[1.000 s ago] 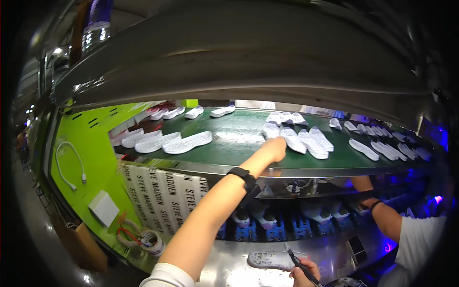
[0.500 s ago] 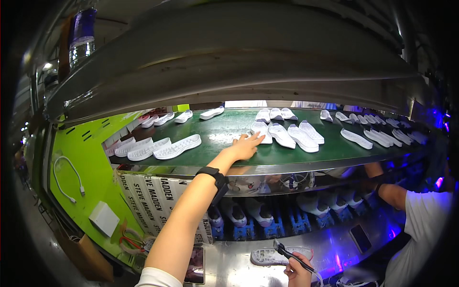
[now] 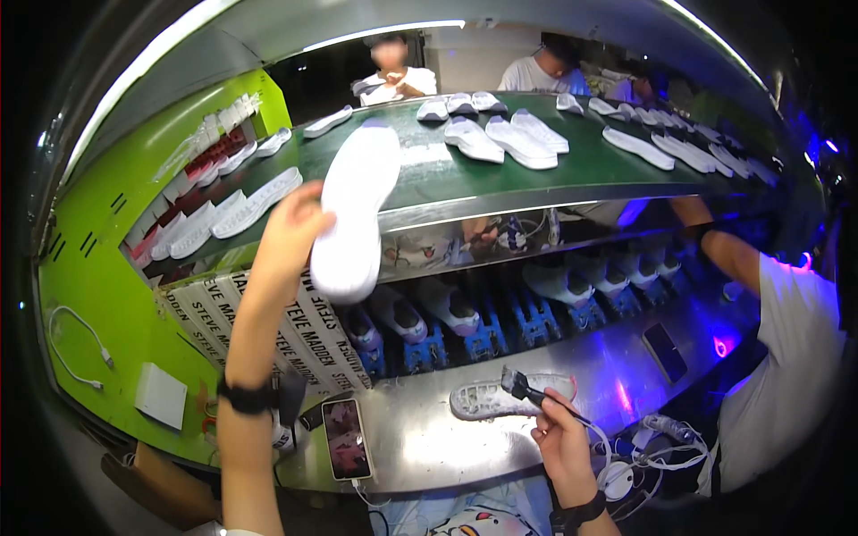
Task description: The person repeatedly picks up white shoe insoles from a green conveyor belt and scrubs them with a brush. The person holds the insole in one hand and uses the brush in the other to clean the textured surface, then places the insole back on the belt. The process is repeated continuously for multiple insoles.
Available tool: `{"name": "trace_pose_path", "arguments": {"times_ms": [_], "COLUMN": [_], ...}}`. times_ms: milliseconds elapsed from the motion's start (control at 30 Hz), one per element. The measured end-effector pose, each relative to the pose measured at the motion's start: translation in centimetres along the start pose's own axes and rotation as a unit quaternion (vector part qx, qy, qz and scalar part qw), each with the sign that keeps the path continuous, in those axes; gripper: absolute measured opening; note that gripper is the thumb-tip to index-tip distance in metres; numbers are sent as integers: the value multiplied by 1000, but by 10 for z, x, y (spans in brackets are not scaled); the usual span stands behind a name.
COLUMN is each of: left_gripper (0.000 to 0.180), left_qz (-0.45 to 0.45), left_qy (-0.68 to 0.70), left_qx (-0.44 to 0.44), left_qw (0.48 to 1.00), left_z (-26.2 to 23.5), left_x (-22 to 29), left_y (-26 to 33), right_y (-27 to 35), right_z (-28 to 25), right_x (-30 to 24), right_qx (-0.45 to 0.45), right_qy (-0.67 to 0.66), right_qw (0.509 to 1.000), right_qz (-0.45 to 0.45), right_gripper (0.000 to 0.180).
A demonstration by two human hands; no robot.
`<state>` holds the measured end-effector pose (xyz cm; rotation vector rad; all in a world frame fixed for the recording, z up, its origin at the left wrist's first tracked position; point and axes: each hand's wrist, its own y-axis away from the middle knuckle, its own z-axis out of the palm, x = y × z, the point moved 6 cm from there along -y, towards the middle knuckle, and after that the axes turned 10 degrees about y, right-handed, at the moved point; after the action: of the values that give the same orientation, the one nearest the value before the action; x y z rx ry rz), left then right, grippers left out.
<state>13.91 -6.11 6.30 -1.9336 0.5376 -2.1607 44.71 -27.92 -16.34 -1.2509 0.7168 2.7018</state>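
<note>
While the left hand (image 3: 290,228) rises at the left centre of the frame, we see its fingers closed around the edge of a white shoe sole (image 3: 356,207), which it holds up tilted in front of the green conveyor belt (image 3: 447,179). The sole hangs in mid-air, clear of the belt, its upper end overlapping the belt's near edge in our view. At the lower centre, the right hand (image 3: 563,442) is clenched on a thin brush (image 3: 536,393), whose dark bristle head touches a second pale sole (image 3: 500,399) lying flat on the steel worktable (image 3: 429,447). A phone (image 3: 344,438) lies on that table at the lower left, just beside the left forearm. More white soles (image 3: 518,141) sit in rows along the belt across the upper part of the frame. Under the belt, shoes on blue holders (image 3: 500,313) stand in a row. At the right edge, another person in a white shirt (image 3: 786,375) reaches toward the lower shelf.
</note>
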Motion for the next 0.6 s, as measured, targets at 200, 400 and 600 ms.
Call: {"name": "trace_pose_path", "arguments": {"times_ms": [200, 400, 600], "left_gripper": [41, 69, 48], "left_qz": [-243, -401, -368], "left_qy": [232, 630, 628], "left_qx": [100, 46, 102], "left_qw": [937, 664, 679], "left_z": [-22, 46, 48], "left_x": [-142, -261, -290], "left_y": [216, 317, 316], "right_y": [17, 12, 43], "right_z": [50, 91, 103], "right_x": [33, 77, 100], "right_qx": [-79, -133, -265], "right_qy": [98, 326, 519], "right_qw": [992, 930, 668], "right_qz": [-18, -104, -462], "right_gripper": [27, 17, 20]}}
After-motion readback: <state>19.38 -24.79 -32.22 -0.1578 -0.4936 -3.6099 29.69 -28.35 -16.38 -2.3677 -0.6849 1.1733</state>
